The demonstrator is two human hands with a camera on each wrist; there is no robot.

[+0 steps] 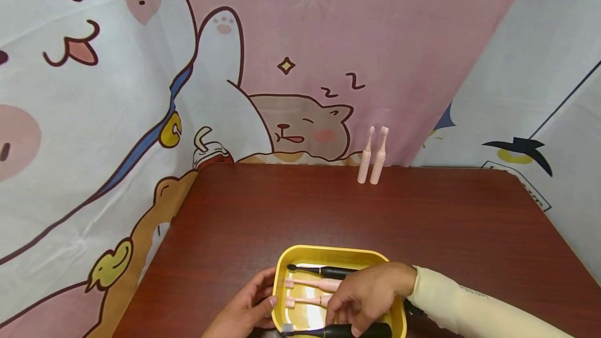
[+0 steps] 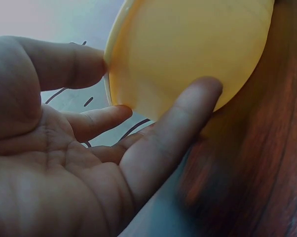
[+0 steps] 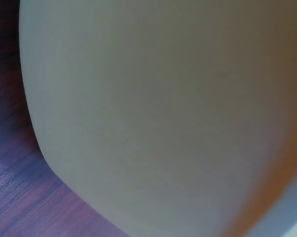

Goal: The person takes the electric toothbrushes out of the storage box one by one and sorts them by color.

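Observation:
A yellow bin (image 1: pixel 398 317) stands at the table's front, holding two pink electric toothbrushes (image 1: pixel 328 285) and a black electric toothbrush (image 1: pixel 338 272) in a row. My left hand (image 1: pixel 246 306) grips the bin's left end; its thumb (image 2: pixel 72 66) touches the rim, and other fingers (image 2: pixel 175 123) lie against the outer wall. My right hand (image 1: pixel 368 293) reaches in from the right and pinches the handle of another black electric toothbrush (image 1: pixel 335 330) at the near side. Its bristles point left. In the right wrist view, the bin's wall (image 3: pixel 153 118) fills most of the picture, blurred.
Two pink electric toothbrushes (image 1: pixel 363 166) stand upright at the back of the brown table (image 1: pixel 281 207). A printed cartoon cloth (image 1: pixel 399 40) hangs behind and beside it. Some black object (image 1: pixel 413 309) shows partly under the right forearm.

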